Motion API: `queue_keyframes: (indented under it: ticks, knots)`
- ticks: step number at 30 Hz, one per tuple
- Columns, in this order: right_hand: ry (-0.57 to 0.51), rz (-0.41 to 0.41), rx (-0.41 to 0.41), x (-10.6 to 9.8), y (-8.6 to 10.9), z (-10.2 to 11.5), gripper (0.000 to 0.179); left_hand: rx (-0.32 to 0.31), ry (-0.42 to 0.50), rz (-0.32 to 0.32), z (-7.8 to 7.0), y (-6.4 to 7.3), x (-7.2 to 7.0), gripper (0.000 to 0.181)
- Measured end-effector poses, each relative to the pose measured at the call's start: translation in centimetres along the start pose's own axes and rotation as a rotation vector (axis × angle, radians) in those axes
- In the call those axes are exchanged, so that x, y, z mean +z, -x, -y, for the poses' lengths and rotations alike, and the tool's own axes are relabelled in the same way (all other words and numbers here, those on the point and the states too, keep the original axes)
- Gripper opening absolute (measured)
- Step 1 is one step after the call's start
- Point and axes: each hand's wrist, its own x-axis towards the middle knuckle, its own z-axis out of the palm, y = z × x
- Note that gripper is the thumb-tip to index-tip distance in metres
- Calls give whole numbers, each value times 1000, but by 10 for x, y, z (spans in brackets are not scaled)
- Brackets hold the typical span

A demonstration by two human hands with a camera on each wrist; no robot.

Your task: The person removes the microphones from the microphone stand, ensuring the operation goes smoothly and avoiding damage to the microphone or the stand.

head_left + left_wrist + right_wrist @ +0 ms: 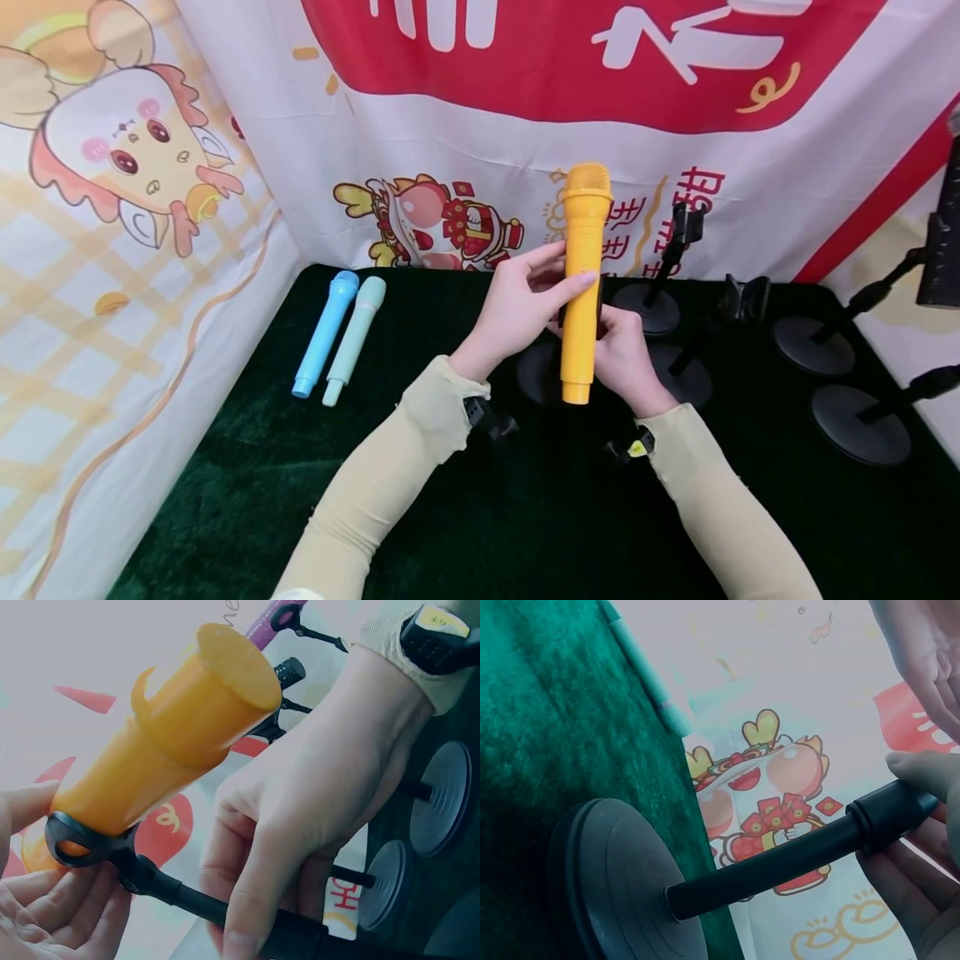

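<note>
A yellow microphone [581,325] stands upright, head up, in front of the person. With the thumb across its front and the fingers behind, the left hand [517,304] grips its barrel. The left wrist view shows a black clip [75,851] around the microphone's barrel, at the top of a black microphone stand. The right hand [630,354] holds the upper part of that stand's pole [765,862], just below the clip. In the right wrist view, the pole rises from a round base [630,877] at the green cloth. From the head, the microphone hides part of the stand.
On the green cloth [247,483], a light blue microphone [322,337] and a pale green microphone [356,333] lie side by side at left. Several black stands [810,346] occupy the right side. A black microphone [941,250] is at the far right edge. A printed curtain [450,142] hangs behind.
</note>
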Motion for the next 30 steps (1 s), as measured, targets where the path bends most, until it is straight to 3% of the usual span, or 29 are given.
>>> queue_keyframes:
  ticks: [5, 12, 21, 30]
  knots:
    - [13, 35, -37, -3, -1, 2, 19, 21, 5, -17, 2, -2, 0, 46]
    - [-25, 68, -19, -3, 0, 3, 15, 35, 31, 3, 0, -5, -1, 44]
    - [-90, 102, -27, -1, 1, 5, 16, 8, 118, -15, -6, -16, -2, 44]
    - [-73, 86, -34, -7, -1, 40, 13, 13, 121, -58, -8, -27, -2, 44]
